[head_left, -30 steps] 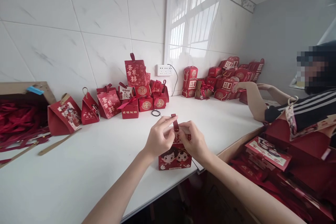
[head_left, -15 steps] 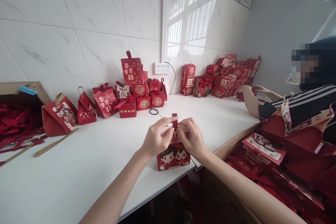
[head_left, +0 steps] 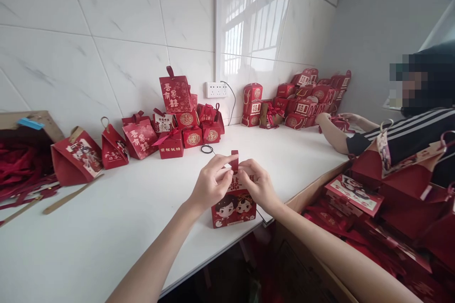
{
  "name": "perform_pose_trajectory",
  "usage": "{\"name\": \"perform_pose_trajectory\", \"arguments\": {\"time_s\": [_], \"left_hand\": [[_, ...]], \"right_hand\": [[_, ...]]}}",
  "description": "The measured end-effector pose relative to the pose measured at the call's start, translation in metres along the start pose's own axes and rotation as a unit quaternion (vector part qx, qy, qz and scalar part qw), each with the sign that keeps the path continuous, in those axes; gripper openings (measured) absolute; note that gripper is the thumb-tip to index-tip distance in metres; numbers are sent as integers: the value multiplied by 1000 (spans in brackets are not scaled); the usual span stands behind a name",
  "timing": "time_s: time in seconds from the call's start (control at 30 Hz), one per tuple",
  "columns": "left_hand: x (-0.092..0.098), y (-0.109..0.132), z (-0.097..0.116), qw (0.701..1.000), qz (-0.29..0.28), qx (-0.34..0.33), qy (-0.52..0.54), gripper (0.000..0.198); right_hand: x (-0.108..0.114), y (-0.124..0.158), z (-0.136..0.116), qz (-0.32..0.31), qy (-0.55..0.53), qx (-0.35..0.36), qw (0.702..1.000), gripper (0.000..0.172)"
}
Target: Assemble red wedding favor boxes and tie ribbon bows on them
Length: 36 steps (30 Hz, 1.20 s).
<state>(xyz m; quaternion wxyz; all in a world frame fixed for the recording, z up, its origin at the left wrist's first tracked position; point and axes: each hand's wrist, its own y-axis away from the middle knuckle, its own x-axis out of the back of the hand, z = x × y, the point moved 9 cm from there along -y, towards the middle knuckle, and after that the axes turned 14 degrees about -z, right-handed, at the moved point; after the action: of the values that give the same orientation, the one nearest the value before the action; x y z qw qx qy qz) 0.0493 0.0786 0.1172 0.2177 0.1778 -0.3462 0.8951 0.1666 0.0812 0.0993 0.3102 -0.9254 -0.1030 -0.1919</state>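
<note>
At the table edge, left hand and right hand are clamping the red box tab. Fingers are hiding its lid.

The left forearm rises from the bottom edge and the right forearm from the lower right, converging at centre frame. There the left hand and right hand meet, fingertips pinched together, nearly touching each other.

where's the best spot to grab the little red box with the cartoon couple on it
The red tab sticking up from its top, pinched from above: the box stands upright at the counter edge, and the tab is its narrowest, highest part.
</note>
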Motion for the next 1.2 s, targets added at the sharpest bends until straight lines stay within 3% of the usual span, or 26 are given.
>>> {"name": "perform_pose_trajectory", "arguments": {"time_s": [0.23,0.4,0.63,0.77,1.0,1.2], "left_hand": [[5,4,-14,997,36,61,25,53],[3,3,-17,994,30,75,68,39],[4,14,-24,984,113,97,100,27],[-5,14,-25,986,82,100,110,16],[-4,17,-37,977,91,134,136,21],[-3,15,-32,984,82,114,108,19]], "right_hand": [[0,-2,4,-15,-29,-23,999,15],[-1,-4,6,-24,-27,-21,999,16],[5,-1,2,0,7,1,1000,14],[5,1,0,-1,7,3,1000,13],[2,0,1,-5,3,5,1000,13],[3,0,0,2,-7,9,1000,11]]}}
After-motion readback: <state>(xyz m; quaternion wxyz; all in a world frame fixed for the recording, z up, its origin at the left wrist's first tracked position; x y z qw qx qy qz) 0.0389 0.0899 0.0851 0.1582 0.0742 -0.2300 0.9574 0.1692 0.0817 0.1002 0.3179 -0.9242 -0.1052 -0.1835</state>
